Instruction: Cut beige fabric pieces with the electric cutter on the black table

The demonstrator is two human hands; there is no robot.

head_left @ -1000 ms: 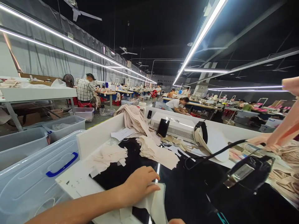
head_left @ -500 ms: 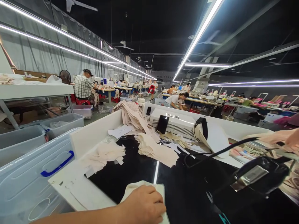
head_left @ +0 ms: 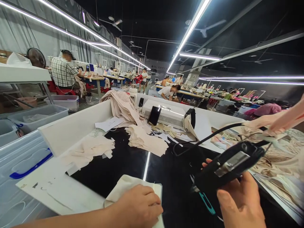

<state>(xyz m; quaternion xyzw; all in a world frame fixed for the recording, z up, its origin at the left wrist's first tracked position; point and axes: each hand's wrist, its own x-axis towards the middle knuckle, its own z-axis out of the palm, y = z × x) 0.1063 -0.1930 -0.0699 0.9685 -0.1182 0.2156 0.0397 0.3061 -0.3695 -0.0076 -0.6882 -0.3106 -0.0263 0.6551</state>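
- The left hand [head_left: 140, 205] lies on the pale cloth [head_left: 122, 186] at the near edge of the counter [head_left: 177, 177]; its fingers are together and bent, palm down, though I cannot tell whether they pinch the cloth.
- The right hand [head_left: 242, 202] grasps the black device [head_left: 231, 169], thumb on the near side, fingertips showing beyond it.
- That device has a shiny metal plate [head_left: 232, 163] on its face; any marking there is too blurred to read.
- A teal-handled tool [head_left: 207, 204] lies just beside the device.
- Farther back sit a stack of cut beige pieces [head_left: 147, 141] and a white slotted machine [head_left: 165, 112].
- The far wall's sign [head_left: 167, 68] bears pale lettering, too small to read.
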